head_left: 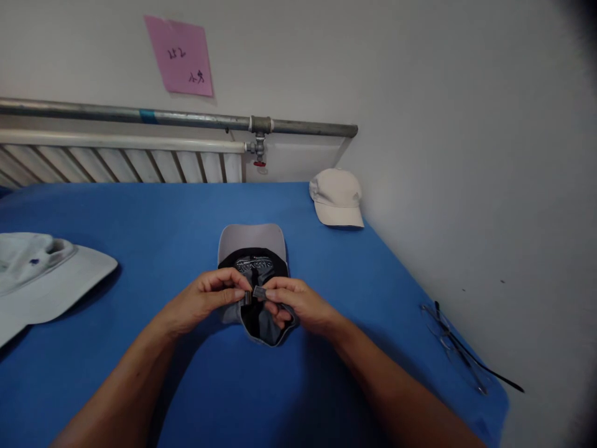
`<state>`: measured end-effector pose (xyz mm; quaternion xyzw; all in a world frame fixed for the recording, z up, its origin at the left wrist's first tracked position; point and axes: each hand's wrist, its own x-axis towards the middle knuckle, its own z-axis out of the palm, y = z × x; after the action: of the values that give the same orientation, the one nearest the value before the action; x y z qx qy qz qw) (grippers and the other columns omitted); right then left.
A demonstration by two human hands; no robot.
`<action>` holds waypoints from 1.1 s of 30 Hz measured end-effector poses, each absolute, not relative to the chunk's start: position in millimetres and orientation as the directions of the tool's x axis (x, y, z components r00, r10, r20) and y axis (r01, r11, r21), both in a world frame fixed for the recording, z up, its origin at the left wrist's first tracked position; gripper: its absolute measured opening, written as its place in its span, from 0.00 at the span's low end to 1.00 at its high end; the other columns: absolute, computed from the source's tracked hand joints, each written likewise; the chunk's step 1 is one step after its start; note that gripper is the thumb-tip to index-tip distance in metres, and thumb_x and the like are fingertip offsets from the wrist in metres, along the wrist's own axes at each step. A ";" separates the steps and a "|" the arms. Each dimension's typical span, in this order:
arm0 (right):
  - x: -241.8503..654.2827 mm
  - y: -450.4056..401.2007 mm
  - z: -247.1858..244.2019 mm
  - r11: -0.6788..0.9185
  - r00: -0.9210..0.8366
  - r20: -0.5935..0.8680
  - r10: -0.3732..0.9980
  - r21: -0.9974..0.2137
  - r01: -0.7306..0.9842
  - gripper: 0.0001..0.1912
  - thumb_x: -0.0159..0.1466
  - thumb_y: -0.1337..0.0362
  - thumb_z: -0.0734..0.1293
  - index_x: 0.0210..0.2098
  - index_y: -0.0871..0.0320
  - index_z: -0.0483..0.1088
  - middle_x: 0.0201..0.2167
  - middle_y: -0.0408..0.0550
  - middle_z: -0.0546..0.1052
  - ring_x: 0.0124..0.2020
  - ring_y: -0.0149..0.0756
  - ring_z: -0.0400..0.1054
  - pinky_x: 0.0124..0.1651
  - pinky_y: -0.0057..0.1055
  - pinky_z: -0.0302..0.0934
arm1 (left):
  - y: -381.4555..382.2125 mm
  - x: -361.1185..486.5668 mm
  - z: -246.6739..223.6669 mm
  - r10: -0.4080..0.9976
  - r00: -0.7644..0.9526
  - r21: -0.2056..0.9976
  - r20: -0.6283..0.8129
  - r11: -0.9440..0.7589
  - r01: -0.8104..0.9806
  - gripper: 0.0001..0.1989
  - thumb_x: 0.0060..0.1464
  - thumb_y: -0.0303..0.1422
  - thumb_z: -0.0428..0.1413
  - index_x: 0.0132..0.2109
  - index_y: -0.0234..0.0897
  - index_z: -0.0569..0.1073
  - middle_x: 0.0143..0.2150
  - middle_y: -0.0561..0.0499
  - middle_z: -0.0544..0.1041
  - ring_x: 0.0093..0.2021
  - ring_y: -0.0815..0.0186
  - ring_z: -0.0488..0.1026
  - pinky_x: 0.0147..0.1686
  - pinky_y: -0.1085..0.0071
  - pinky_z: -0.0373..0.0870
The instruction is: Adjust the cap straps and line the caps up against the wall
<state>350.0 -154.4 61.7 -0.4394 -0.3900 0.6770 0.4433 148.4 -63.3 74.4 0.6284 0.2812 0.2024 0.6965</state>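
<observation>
A grey baseball cap [252, 238] lies upside down on the blue table, its brim pointing away from me and its dark inside showing. My left hand [209, 294] pinches the metal buckle [247, 298] at the back of the cap. Between the thumb and fingers of my right hand [298, 302] is the end of the cap's grey strap [259, 292]. The strap's tip is close to the buckle; whether they touch I cannot tell.
Pale caps [51, 280] lie at the left, and a cream cap [336, 196] sits at the back right by the wall. Glasses [454, 342] rest near the right edge of the blue table [186, 211]. Behind are a radiator [140, 163] and a pipe [196, 119].
</observation>
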 end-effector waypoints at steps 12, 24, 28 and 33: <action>346.7 -154.7 58.0 -0.292 -0.237 -0.238 0.942 -0.929 -0.228 0.06 0.59 0.62 0.66 0.30 0.60 0.71 0.22 0.39 0.71 0.19 0.23 0.60 0.24 0.24 0.58 | -64.9 150.7 73.1 0.608 0.783 0.988 -0.133 0.147 0.053 0.05 0.52 0.34 0.63 0.37 0.38 0.79 0.33 0.53 0.78 0.35 0.69 0.71 0.38 0.72 0.65; 350.4 -153.1 54.7 -0.342 -0.314 -0.260 0.913 -0.907 -0.246 0.08 0.58 0.61 0.68 0.28 0.60 0.70 0.22 0.40 0.71 0.18 0.23 0.61 0.23 0.23 0.59 | -66.5 153.6 71.1 0.583 0.803 0.986 -0.122 0.166 0.029 0.06 0.52 0.34 0.65 0.37 0.38 0.79 0.33 0.52 0.78 0.33 0.70 0.72 0.36 0.74 0.66; 350.3 -152.7 55.2 -0.373 -0.343 -0.278 0.897 -0.893 -0.253 0.08 0.58 0.62 0.68 0.28 0.60 0.69 0.21 0.39 0.71 0.18 0.22 0.61 0.23 0.23 0.59 | -66.3 153.7 70.5 0.552 0.823 0.986 -0.133 0.158 0.054 0.05 0.54 0.34 0.63 0.38 0.40 0.79 0.33 0.53 0.79 0.34 0.71 0.72 0.36 0.74 0.66; 349.6 -153.6 55.0 -0.365 -0.340 -0.272 0.900 -0.897 -0.248 0.07 0.59 0.62 0.68 0.28 0.59 0.69 0.21 0.39 0.71 0.18 0.23 0.60 0.23 0.23 0.59 | -67.8 154.8 72.2 0.532 0.833 0.987 -0.150 0.123 0.098 0.06 0.55 0.36 0.61 0.38 0.38 0.78 0.34 0.51 0.79 0.33 0.70 0.72 0.35 0.74 0.66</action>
<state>349.6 -153.6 55.0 -0.4116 -0.3959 0.7163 0.4009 154.8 -67.8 72.2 0.6441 0.2447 0.1530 0.7084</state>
